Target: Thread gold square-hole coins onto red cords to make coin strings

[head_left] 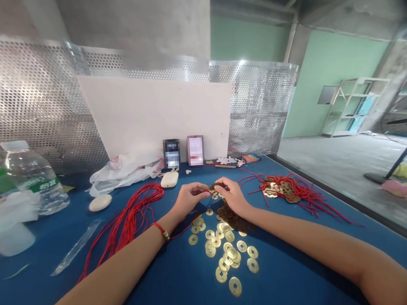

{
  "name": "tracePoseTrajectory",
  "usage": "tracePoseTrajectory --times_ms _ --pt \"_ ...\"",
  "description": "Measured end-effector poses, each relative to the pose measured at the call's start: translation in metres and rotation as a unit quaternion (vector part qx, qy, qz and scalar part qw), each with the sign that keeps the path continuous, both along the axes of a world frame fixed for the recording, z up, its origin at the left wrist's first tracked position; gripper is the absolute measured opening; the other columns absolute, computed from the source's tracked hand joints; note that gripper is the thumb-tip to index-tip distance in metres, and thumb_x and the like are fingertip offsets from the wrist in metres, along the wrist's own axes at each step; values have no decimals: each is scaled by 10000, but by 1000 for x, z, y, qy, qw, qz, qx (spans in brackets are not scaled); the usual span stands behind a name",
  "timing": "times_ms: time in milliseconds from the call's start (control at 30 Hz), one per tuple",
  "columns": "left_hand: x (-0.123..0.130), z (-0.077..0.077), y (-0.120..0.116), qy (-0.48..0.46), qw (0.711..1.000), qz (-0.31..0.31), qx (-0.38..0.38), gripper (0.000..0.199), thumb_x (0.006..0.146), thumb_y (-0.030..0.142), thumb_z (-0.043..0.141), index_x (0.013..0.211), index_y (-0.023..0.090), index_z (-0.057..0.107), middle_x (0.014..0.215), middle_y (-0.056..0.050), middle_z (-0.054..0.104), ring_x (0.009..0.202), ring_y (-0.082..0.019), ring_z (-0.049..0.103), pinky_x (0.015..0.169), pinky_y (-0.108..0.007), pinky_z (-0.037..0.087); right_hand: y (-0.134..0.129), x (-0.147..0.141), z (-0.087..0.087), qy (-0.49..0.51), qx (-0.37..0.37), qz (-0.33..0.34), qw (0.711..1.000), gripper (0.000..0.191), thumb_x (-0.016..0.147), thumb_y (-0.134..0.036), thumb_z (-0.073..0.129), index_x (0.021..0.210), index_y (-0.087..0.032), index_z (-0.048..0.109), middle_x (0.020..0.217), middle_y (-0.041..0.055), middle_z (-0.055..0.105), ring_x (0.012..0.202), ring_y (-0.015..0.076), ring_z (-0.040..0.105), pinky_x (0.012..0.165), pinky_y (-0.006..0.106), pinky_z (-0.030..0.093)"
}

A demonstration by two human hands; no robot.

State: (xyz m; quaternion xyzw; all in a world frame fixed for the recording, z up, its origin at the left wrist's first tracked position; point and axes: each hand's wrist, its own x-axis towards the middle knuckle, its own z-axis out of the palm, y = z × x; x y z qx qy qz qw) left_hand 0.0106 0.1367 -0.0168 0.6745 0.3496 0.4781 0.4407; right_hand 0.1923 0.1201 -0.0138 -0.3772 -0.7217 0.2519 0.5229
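My left hand (pixel 189 198) is closed, pinching a red cord near the middle of the blue table. Close against it, my right hand (pixel 231 194) is closed on a dark brass coin (pixel 213 187); the cord meets the coin between my fingertips. Below my hands, loose gold coins with square holes (pixel 229 236) lie scattered and overlapping. A darker heap of coins (pixel 233 217) sits under my right hand, partly hidden by it. Left of my left forearm lies a bundle of red cords (pixel 129 217). At the right, more coins are tied up with red cords (pixel 306 194).
On the left stand a water bottle (pixel 36 176) and a white cup (pixel 10 238). Farther back are a plastic bag (pixel 125 173), two phones (pixel 172 153) (pixel 195 150), a white case (pixel 169 179) and a white oval object (pixel 100 203). A pale board (pixel 163 113) stands behind.
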Motion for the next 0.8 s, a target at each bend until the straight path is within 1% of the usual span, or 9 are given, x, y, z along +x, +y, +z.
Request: tracePoseTrajectory --times_ms 333,600,800 --pt "-1 3 -2 3 1000 -19 6 238 644 316 778 805 149 722 823 -59 738 772 -183 672 760 -285 519 1 1 -2 1 9 -19 1000 129 850 -280 505 833 -186 592 793 9 618 740 153 557 693 261 417" --pt "-2 -1 0 -18 1000 -6 1 235 588 285 817 753 156 710 767 -35 728 726 -163 660 740 -272 521 2 0 -1 -15 -16 -11 1000 127 827 -283 507 794 -183 578 772 6 610 728 150 541 684 263 412" --pt "-3 -4 4 -15 1000 1 15 259 592 315 817 759 150 708 759 -43 723 712 -167 657 725 -282 521 -1 -1 2 -15 -18 -1 1000 131 827 -294 505 784 -186 565 753 0 593 711 143 532 666 258 417"
